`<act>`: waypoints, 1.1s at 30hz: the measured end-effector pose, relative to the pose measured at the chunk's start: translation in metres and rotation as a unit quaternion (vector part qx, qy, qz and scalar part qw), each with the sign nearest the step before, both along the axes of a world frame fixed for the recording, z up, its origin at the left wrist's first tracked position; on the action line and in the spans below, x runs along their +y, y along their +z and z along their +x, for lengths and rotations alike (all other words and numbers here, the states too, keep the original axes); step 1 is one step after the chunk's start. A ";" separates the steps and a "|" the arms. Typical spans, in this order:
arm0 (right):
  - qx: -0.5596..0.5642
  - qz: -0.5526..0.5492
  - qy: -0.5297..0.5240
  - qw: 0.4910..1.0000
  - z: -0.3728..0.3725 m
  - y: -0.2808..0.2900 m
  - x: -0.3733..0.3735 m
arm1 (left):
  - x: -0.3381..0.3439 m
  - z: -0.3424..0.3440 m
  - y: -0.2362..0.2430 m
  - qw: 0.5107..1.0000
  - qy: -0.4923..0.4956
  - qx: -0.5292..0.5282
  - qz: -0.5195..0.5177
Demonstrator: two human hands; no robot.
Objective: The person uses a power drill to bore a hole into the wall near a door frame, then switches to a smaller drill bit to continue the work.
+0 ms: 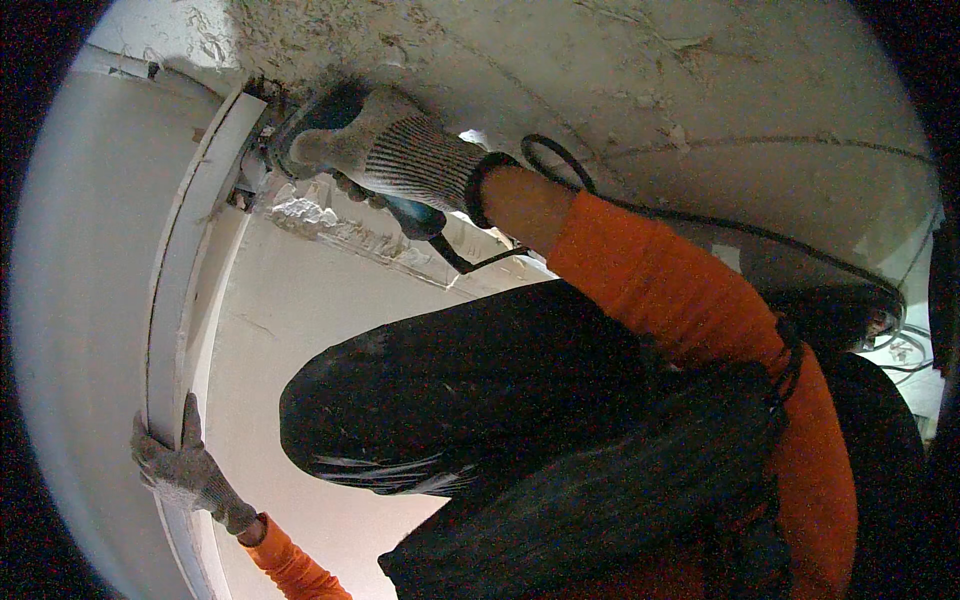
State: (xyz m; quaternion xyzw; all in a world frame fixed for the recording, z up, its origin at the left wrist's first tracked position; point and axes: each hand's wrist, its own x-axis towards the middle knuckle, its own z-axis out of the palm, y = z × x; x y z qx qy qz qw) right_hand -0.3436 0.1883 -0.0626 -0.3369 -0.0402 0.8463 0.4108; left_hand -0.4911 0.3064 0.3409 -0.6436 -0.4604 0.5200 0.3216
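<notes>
My right hand (385,150), in a grey knit glove, grips a blue-green power tool (320,118) whose head is pressed where the white door frame (185,260) meets the dusty floor. The tool's black cord (640,200) loops back past my orange sleeve. My left hand (180,465), also gloved, grasps the edge of the same white frame lower in the picture. My bent knee in dark trousers (450,390) fills the centre.
A rough, debris-strewn concrete floor (700,90) spreads across the top. Broken plaster chunks (300,212) lie along the base of the white wall (300,330). A smooth white wall surface (80,280) is at the left. Cables (905,350) lie at the right edge.
</notes>
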 end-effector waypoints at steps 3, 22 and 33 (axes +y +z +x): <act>-0.011 -0.019 0.022 1.000 0.003 0.002 0.001 | -0.001 0.022 -0.014 0.998 0.051 0.029 0.008; 0.002 -0.032 0.044 0.999 0.007 0.005 0.005 | 0.003 0.011 -0.006 0.999 0.038 0.007 -0.003; -0.011 -0.014 0.022 1.000 -0.004 0.000 0.002 | 0.001 0.013 -0.008 0.999 0.013 0.028 -0.009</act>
